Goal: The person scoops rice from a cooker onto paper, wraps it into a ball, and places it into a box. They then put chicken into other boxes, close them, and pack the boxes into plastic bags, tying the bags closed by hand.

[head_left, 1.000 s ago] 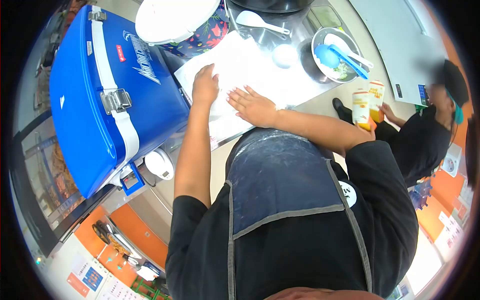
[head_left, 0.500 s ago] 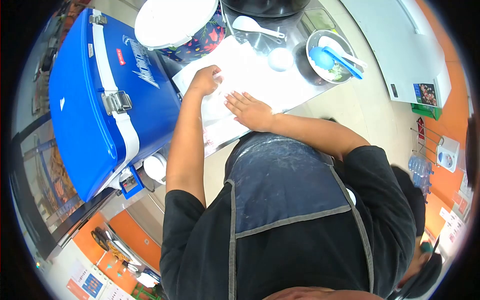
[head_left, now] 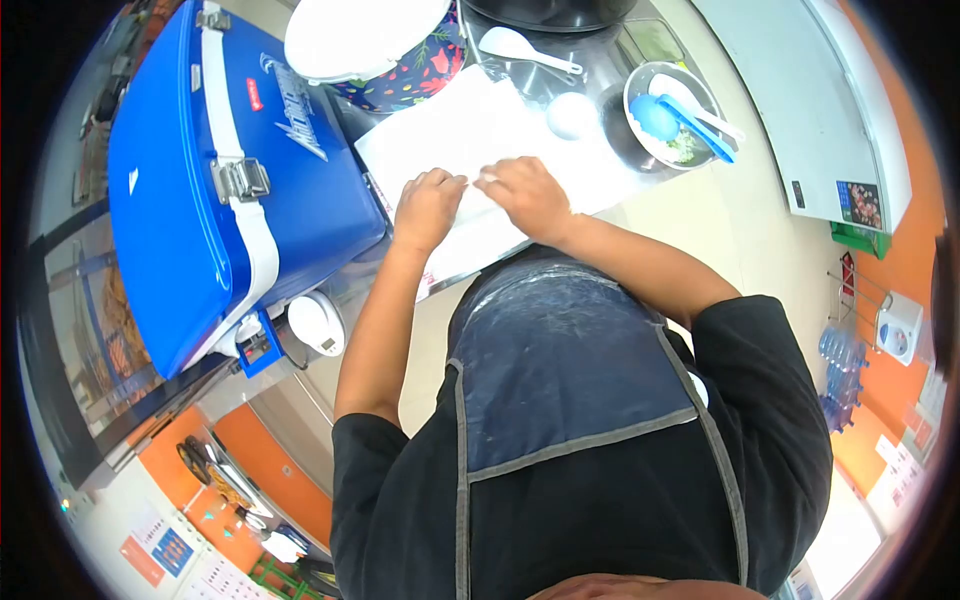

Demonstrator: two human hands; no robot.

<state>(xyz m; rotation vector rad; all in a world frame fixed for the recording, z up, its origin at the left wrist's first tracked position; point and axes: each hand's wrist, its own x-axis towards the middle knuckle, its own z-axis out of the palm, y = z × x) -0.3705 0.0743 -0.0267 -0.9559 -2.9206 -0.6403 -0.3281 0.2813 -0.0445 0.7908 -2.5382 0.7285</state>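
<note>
Over a glaring white sheet (head_left: pixel 430 140) on the metal table, my left hand (head_left: pixel 430 207) and my right hand (head_left: pixel 530 197) face each other with a small gap between them. The fingers of both are bent inward, the tips close together. A small whitish bit shows at the fingertips, but the glare hides what it is. Beyond my right hand rests a round white ball-like thing (head_left: pixel 572 116). To its right stands a metal bowl (head_left: pixel 637 133) holding a blue scoop (head_left: pixel 660 118), a white spoon (head_left: pixel 675 92) and chopped pale-green bits.
A big blue cooler box (head_left: pixel 170 220) stands to my left. At the back are a flower-patterned tub (head_left: pixel 410 85) with a white lid, a white rice paddle (head_left: pixel 515 45) and a dark round pot (head_left: pixel 550 12). A white scale (head_left: pixel 316 324) sits lower left; a white freezer (head_left: pixel 800 110) is at right.
My right hand lay flat with fingers stretched out; now its fingers are curled. My left hand has come nearer to me and turned, so the fingertips meet closely. The view has shifted slightly.
</note>
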